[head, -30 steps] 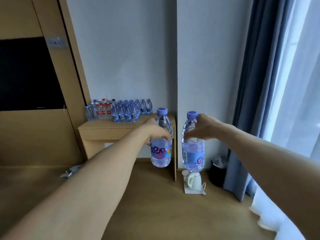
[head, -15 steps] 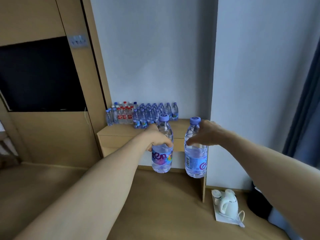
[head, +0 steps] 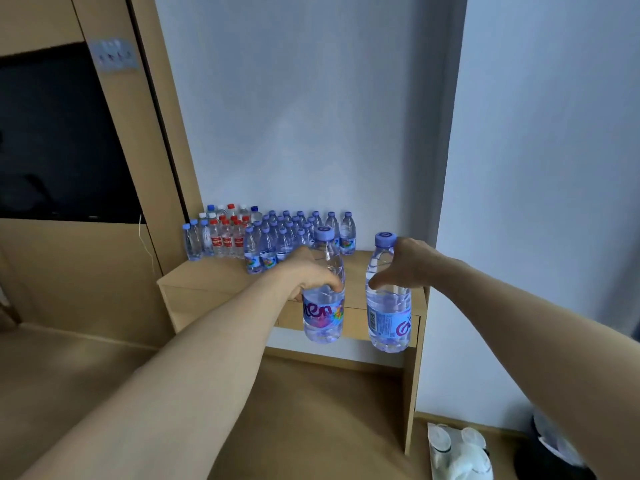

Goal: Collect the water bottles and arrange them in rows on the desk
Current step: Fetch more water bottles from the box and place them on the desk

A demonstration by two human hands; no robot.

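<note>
My left hand grips a purple-capped water bottle by its upper body and holds it upright in the air. Another purple-capped bottle hangs upright from my right hand, which grips its neck and shoulder. Both bottles are in front of a light wooden desk against the wall. At the back of the desk stand several bottles in rows: purple-capped ones to the right, red-labelled ones and blue-capped ones to the left.
A dark screen is set in the wooden panel to the left. On the floor by the desk's right leg lies a white kettle, with a dark bin beside it. The front strip of the desk top is bare wood.
The desk has come nearer and larger in view as I moved toward it. Both hands keep the same hold on their bottles. The curtain has left the view on the right.
</note>
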